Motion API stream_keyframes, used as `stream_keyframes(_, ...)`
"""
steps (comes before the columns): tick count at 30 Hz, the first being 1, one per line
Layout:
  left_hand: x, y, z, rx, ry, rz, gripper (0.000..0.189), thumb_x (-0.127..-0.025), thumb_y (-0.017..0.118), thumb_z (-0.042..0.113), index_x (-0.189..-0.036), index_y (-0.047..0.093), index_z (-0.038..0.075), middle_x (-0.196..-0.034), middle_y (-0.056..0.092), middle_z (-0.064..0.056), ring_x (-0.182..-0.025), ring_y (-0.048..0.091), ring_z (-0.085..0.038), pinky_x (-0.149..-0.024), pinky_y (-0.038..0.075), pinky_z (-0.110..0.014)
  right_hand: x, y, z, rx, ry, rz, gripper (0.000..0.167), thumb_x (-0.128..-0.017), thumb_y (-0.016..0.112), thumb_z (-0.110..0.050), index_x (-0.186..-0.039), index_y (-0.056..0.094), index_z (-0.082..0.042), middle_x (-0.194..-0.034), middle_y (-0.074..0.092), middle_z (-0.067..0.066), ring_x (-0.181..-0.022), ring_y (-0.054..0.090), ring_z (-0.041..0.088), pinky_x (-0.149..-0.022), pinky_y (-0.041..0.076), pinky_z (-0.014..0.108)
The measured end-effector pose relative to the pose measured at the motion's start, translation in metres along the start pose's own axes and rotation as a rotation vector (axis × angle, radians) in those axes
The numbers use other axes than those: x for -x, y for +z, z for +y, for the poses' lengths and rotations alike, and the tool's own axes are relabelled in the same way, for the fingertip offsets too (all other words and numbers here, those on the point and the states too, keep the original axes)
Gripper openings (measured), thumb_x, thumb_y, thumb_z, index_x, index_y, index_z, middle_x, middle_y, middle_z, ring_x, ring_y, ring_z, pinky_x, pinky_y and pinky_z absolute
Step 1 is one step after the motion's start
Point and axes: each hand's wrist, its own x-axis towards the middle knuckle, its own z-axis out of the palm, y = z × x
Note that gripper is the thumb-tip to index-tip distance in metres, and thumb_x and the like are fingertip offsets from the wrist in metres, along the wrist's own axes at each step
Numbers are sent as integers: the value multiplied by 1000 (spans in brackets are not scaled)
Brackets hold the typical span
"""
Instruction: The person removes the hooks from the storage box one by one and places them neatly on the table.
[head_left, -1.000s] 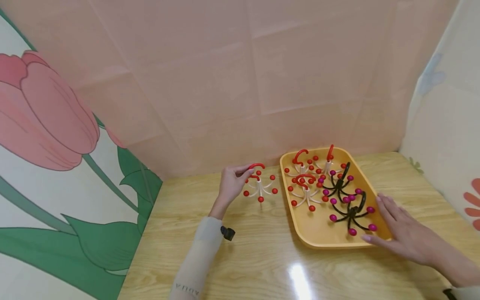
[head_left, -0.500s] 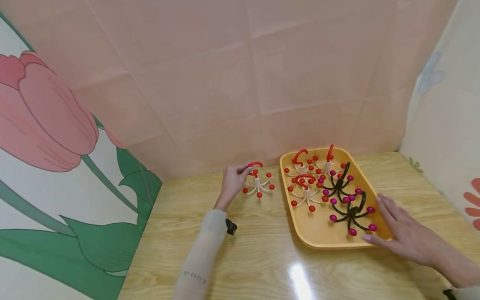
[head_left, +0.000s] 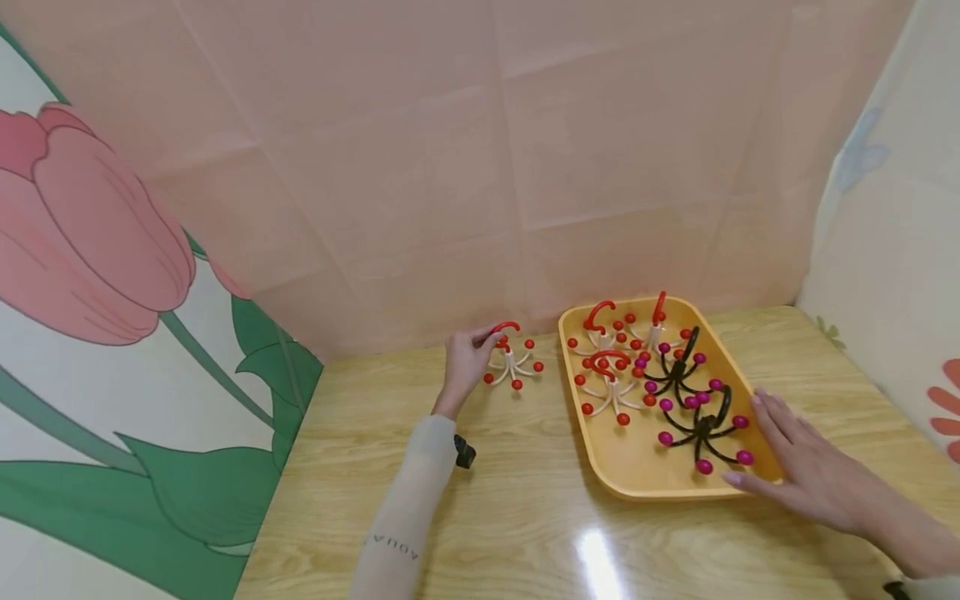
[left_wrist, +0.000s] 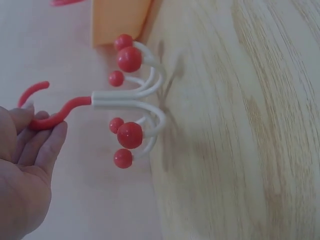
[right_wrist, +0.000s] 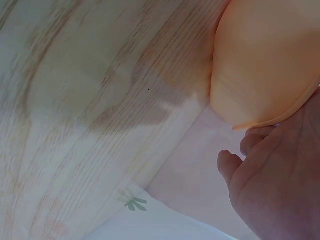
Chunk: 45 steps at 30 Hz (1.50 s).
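My left hand [head_left: 465, 367] pinches the red hooked handle of a head massager [head_left: 511, 365] left of the tray. Its white prongs curve outward and end in red balls. In the left wrist view the massager [left_wrist: 117, 99] has its prong bends close over the tabletop, their shadow beside them. My right hand [head_left: 817, 467] rests along the right side of the yellow tray [head_left: 637, 462], fingers fairly straight, thumb at the front corner. The right wrist view shows that hand [right_wrist: 280, 175] against the outer tray wall [right_wrist: 265, 70].
Several massagers stand in the tray: red and white ones [head_left: 614, 390] at the left and back, black ones [head_left: 705, 427] with magenta balls at the right. A pink-covered wall [head_left: 420, 208] rises behind the wooden table [head_left: 525, 500]. A tulip-printed panel [head_left: 112, 233] borders the left.
My left hand has shifted the massager slightly left and back, away from the tray. The right hand stays in place at the tray.
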Motion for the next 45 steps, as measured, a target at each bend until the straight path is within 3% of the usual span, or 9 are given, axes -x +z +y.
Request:
stream_keyframes(2,0,-1,-1,9,-2,2,29,-100,73,20,-125,77,5,-107,81,-18,-94,80,-30,-54,42,-15,-1,0,0,0,-1,1,113,-96,71,-53,-168,1,-2,-177,-12,16,-161,-25,14,-114,-27,10)
stream_keyframes(10,3,-4,-6,44,-16,1,32,-101,72,26,-127,77,8,-108,82,-12,-90,79,-20,-50,35,-18,-3,-1,-2,-5,7,-9,113,-96,70,-55,-168,-1,-3,-177,-14,15,-162,-23,21,-113,-27,9)
stream_keyframes(17,3,-5,-8,87,-21,-9,33,-101,72,25,-128,76,5,-112,80,-19,-105,77,-41,-53,38,-17,-5,-2,-2,-8,11,-18,113,-97,69,-55,-168,-2,-4,-176,-16,14,-164,-15,35,-113,-27,10)
stream_keyframes(20,3,-5,-8,91,-22,-11,34,-101,71,24,-128,75,4,-113,79,-23,-107,76,-42,-57,43,-15,-5,-3,-2,-8,10,-21,113,-97,69,-55,-168,-1,-3,-176,-15,14,-164,-16,34,-113,-28,10)
stream_keyframes(28,-1,-3,-7,38,-13,19,26,-100,73,13,-124,77,5,-109,81,-17,-96,80,-26,-63,52,-15,-7,-5,-1,-24,16,-28,113,-97,69,-55,-168,-2,-2,-176,-15,17,-163,-16,37,-114,-28,13)
stream_keyframes(31,-1,-3,-6,32,-8,19,29,-99,74,11,-127,75,1,-112,80,-18,-100,80,-29,-72,61,-23,-7,-4,-1,-33,16,-28,113,-97,70,-54,-168,-2,-3,-176,-15,18,-163,-14,40,-114,-28,14)
stream_keyframes(35,3,-4,0,21,-15,31,36,-100,73,13,-132,70,-2,-124,76,-22,-110,77,-33,-90,64,-36,-5,-2,-1,-40,13,-23,113,-97,70,-53,-168,-2,-3,-176,-14,17,-163,-10,45,-113,-27,14)
stream_keyframes(40,8,-2,13,-10,-12,56,37,-101,72,14,-135,68,1,-134,71,-22,-118,72,-40,-99,61,-47,-2,1,-1,-57,32,-39,113,-97,69,-54,-168,-2,-2,-175,-16,17,-161,-6,51,-113,-27,16)
stream_keyframes(45,13,-2,34,-50,75,84,32,-100,71,13,-131,71,4,-133,73,-19,-121,69,-40,-104,57,-54,-2,2,-1,-66,44,-56,112,-98,68,-54,-167,-4,-2,-175,-17,19,-161,-8,52,-113,-28,19)
